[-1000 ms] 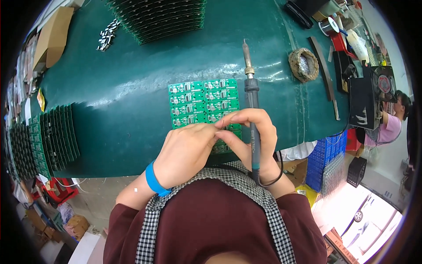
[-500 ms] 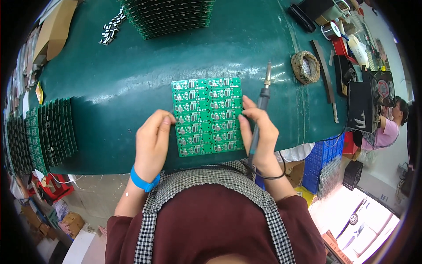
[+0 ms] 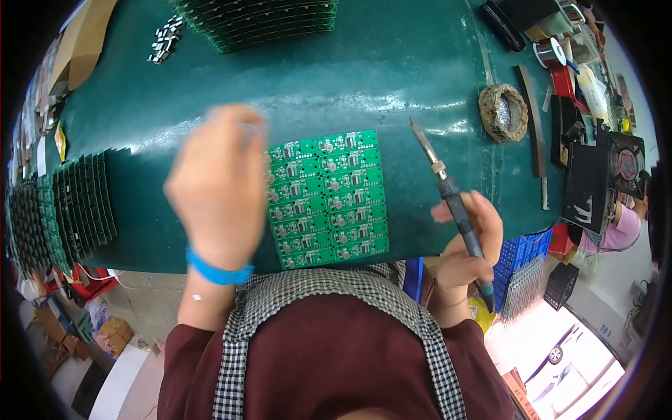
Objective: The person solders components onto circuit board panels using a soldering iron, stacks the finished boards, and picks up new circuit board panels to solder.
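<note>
A: While my left hand [image 3: 218, 183] hangs over the green mat [image 3: 392, 77], it's motion-blurred w/ something small and pale at the fingertips; can't tell if it's pinching or loose.

B: And the right?

A: My right hand [image 3: 467, 246] is curled round the dark grip of the soldering iron [image 3: 451, 203], pen-style, tip pointing up and left, clear of the board.

B: Where's the board?

A: The green PCB panel [image 3: 326, 199] lies flat on the mat btwn both hands, near the table's front edge, two columns of small identical boards. Left hand sits just beside its left edge, overlapping the top-left corner from my view; can't tell if it's touching.

B: Anything else round it?

A: A stack of PCB panels [image 3: 266, 21] at the far edge, small metal parts [image 3: 165, 40] left of that. More boards stood on edge [image 3: 66, 206] at far left. A round tip-cleaner nest [image 3: 503, 112] to the right of the iron tip, well apart from the panel.
</note>
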Action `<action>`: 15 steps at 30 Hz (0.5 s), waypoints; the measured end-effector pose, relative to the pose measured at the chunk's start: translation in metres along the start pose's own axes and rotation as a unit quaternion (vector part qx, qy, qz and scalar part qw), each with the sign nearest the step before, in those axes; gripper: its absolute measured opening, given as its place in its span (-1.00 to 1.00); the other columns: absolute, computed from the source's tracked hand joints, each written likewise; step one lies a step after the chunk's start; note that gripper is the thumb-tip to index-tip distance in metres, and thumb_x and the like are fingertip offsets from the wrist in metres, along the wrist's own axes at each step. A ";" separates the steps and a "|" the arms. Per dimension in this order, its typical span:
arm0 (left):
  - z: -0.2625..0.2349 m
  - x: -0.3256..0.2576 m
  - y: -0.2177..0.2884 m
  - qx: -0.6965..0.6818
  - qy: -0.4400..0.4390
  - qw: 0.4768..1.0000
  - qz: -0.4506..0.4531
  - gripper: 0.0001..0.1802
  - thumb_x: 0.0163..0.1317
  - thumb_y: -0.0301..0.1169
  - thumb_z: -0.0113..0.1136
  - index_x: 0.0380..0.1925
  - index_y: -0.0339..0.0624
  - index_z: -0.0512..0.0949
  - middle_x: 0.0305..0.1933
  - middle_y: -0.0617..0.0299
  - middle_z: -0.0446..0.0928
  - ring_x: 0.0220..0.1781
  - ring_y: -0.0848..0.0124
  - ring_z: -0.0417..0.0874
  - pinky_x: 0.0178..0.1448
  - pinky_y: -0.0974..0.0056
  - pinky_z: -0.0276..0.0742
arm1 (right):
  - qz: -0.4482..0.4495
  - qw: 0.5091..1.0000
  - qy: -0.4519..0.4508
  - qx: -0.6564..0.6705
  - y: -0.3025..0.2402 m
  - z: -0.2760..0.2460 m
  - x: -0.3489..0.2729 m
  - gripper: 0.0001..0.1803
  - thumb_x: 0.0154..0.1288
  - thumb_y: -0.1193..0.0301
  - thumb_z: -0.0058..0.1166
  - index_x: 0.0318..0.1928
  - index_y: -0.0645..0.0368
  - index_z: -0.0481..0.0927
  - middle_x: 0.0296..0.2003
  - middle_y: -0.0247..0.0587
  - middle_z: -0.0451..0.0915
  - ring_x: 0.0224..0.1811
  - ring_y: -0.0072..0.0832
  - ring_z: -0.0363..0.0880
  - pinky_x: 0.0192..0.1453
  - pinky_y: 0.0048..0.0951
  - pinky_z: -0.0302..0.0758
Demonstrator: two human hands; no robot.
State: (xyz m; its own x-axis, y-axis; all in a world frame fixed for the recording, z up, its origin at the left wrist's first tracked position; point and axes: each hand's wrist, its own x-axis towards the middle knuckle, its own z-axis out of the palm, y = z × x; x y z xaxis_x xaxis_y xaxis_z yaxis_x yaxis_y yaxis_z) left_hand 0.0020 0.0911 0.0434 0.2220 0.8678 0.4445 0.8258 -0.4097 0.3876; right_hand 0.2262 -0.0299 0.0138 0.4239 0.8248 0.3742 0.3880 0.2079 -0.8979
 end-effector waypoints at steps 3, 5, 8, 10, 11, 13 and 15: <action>0.026 -0.011 0.018 -0.075 -0.050 0.995 0.047 -0.89 0.03 -0.49 0.22 -0.43 -0.12 0.48 -0.48 0.23 0.43 -0.40 0.27 0.48 -0.37 0.22 0.43 | 0.000 0.998 -0.059 0.002 0.000 0.000 0.012 -0.35 0.28 -0.10 -0.04 -0.10 0.36 0.52 -0.37 -0.03 0.58 -0.39 -0.34 0.57 -0.29 -0.45 0.49; 0.028 -0.014 0.028 -0.079 -0.083 0.993 0.030 -0.88 0.01 -0.54 0.23 -0.43 -0.14 0.50 -0.48 0.22 0.44 -0.43 0.26 0.47 -0.38 0.22 0.40 | 0.002 0.997 -0.076 -0.008 0.002 -0.005 0.012 -0.52 0.21 0.11 0.07 -0.14 0.35 0.54 -0.37 -0.02 0.58 -0.39 -0.33 0.57 -0.28 -0.45 0.49; 0.033 -0.014 0.031 -0.078 -0.105 0.991 0.023 -0.86 -0.03 -0.58 0.25 -0.45 -0.14 0.52 -0.51 0.25 0.43 -0.50 0.30 0.40 -0.43 0.24 0.34 | 0.039 0.996 -0.076 0.013 -0.001 -0.002 0.011 -0.74 0.00 0.56 0.19 -0.24 0.36 0.56 -0.39 -0.03 0.59 -0.38 -0.31 0.58 -0.27 -0.45 0.49; 0.035 -0.013 0.033 -0.070 -0.132 0.989 0.004 -0.87 -0.02 -0.58 0.24 -0.46 -0.16 0.50 -0.49 0.23 0.46 -0.44 0.28 0.47 -0.38 0.24 0.39 | 0.083 0.992 -0.092 0.003 -0.005 0.003 0.014 -0.80 0.02 0.56 0.17 -0.28 0.36 0.56 -0.40 -0.02 0.59 -0.39 -0.32 0.58 -0.29 -0.45 0.49; 0.035 -0.013 0.033 -0.069 -0.134 0.989 0.004 -0.87 -0.02 -0.58 0.24 -0.46 -0.16 0.50 -0.49 0.23 0.46 -0.44 0.28 0.47 -0.38 0.24 0.39 | 0.051 0.993 -0.109 0.002 -0.001 0.003 0.015 -0.82 0.02 0.58 0.16 -0.31 0.36 0.56 -0.42 -0.01 0.61 -0.43 -0.31 0.60 -0.34 -0.44 0.50; 0.037 -0.012 0.034 -0.103 -0.130 0.986 -0.025 -0.87 -0.03 -0.58 0.23 -0.47 -0.18 0.48 -0.39 0.21 0.54 -0.33 0.25 0.56 -0.29 0.26 0.47 | 0.031 0.993 -0.115 -0.003 0.001 0.005 0.018 -0.84 0.02 0.58 0.15 -0.32 0.36 0.57 -0.44 -0.02 0.61 -0.46 -0.30 0.61 -0.36 -0.44 0.51; 0.037 -0.012 0.034 -0.117 -0.140 0.983 -0.031 -0.87 -0.03 -0.59 0.22 -0.47 -0.19 0.48 -0.33 0.19 0.57 -0.29 0.23 0.59 -0.25 0.26 0.49 | 0.010 0.992 -0.122 -0.009 0.002 0.007 0.019 -0.85 0.02 0.59 0.15 -0.33 0.35 0.57 -0.46 -0.03 0.62 -0.48 -0.30 0.61 -0.39 -0.43 0.52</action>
State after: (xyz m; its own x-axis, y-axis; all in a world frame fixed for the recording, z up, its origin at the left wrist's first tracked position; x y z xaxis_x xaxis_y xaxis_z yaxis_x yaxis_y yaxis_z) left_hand 0.0470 0.0770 0.0210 0.3350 0.9233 0.1876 0.7084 -0.3782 0.5959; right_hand 0.2293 -0.0099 0.0172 0.2222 0.9320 0.2862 0.3973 0.1815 -0.8996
